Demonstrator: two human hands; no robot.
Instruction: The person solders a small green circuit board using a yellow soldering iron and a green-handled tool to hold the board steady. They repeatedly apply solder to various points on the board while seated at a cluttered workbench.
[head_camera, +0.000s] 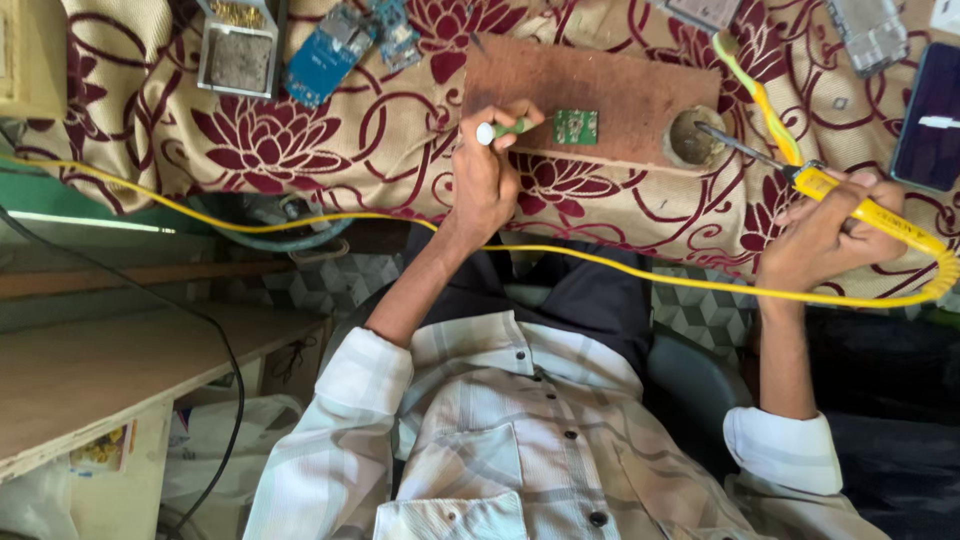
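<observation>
**Board at the tool tip, iron off to the right**

The small green board (575, 127) lay on the brown wooden slab (590, 95), a little above the middle of the frame. Your left hand (485, 180) sat just left of it and below, closed around a thin tool with a green shaft and white cap (500, 130). That tool ran nearly level across the frame, cap to the left, its far end reaching toward the board's left edge; whether it touched, you could not tell from this view.

Your right hand (825, 235) was well apart, at the right of the frame, wrapped tightly round the yellow soldering iron (850, 200). The iron's long axis slanted up and left, its tip (705, 128) at the round hole (692, 137) in the slab's right end, so the board lay left of the tip. The left hand was clearly the nearer one.

The iron's yellow cord (600, 262) crossed the frame below both hands. All of this rested on a maroon flowered cloth (270, 140), with blue circuit boards (330, 50) at upper left and a dark phone (930, 115) at the right edge.
</observation>
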